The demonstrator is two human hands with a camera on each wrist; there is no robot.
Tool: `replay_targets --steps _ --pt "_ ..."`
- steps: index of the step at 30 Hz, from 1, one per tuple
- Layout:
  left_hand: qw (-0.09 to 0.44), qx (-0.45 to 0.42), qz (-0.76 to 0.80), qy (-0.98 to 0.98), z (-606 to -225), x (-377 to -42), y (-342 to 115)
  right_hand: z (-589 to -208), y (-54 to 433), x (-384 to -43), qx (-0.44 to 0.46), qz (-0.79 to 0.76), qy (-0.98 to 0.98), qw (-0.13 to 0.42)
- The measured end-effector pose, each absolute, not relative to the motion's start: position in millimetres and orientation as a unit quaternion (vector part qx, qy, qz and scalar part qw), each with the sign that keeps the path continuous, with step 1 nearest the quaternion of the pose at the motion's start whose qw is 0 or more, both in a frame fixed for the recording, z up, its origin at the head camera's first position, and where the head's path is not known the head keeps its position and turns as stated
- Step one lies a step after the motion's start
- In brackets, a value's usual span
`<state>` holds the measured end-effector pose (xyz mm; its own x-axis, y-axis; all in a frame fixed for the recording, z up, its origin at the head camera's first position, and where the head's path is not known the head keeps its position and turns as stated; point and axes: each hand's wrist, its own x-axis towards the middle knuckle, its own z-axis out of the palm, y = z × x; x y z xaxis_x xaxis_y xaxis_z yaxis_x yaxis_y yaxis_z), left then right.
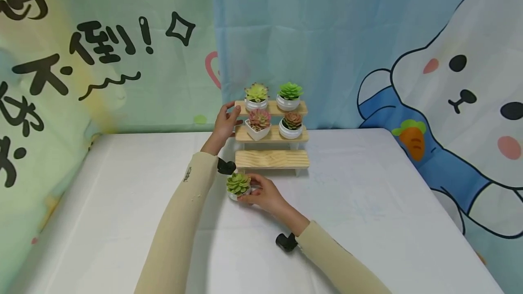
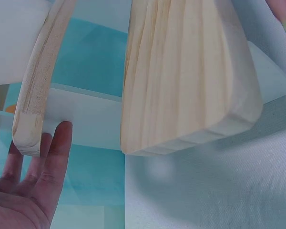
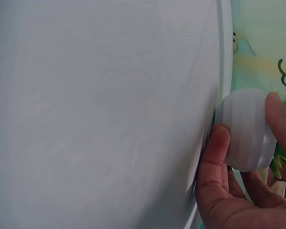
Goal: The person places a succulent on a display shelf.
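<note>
In the head view my right hand (image 1: 267, 196) pinches a small potted succulent (image 1: 238, 184) with light green leaves, in front of the stand's left end. The right wrist view shows its white ribbed pot (image 3: 248, 126) tilted between thumb and fingers. My left hand (image 1: 224, 126) is at the left end of a three-tier wooden stand (image 1: 271, 159). Seen from the left wrist, that hand's fingers (image 2: 57, 157) are fairly straight, at a plank end and the white side support (image 2: 90, 117). Whether they press on it is unclear.
Two green succulents, one yellowish (image 1: 256, 92) and one bright (image 1: 290, 90), stand on the top tier. A pink succulent (image 1: 259, 119) and a brown one (image 1: 292, 120) are on the middle tier. The bottom plank is bare. White cloth (image 1: 367, 203) covers the table; a printed curtain (image 1: 306, 26) hangs behind.
</note>
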<state>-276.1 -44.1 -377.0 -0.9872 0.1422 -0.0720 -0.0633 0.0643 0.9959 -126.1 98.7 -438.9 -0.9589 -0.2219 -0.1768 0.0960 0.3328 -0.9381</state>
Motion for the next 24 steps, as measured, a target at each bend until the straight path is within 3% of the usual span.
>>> replay_targets --steps 24 --pt "0.073 0.023 0.681 0.729 -377 -277 -42 -413 145 -132 0.004 -0.599 0.795 0.098"
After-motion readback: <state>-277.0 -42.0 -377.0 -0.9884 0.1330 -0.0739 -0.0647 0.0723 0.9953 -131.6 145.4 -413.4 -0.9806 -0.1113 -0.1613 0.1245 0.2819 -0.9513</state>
